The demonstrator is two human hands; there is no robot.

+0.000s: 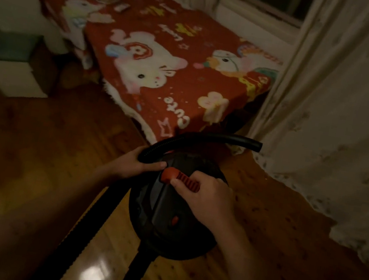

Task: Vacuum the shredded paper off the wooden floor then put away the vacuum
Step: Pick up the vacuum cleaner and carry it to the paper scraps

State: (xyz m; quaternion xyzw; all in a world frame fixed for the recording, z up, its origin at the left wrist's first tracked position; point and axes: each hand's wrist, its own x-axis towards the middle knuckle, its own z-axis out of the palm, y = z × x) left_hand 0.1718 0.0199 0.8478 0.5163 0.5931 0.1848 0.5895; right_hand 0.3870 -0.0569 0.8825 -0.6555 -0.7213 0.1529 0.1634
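Both forearms reach in from the near edge over the glossy wooden floor. The right hand is clenched, palm down, round the red ribbed handle on top of the round black vacuum canister. The handle's long axis runs left to right. The canister is at near centre; I cannot tell whether it rests on the floor. The left hand grasps the black ribbed hose just left of the handle. The hose arcs beyond the canister, with its open end pointing right. Farther off lies a red cartoon-print blanket, with a pale lace curtain to its right.
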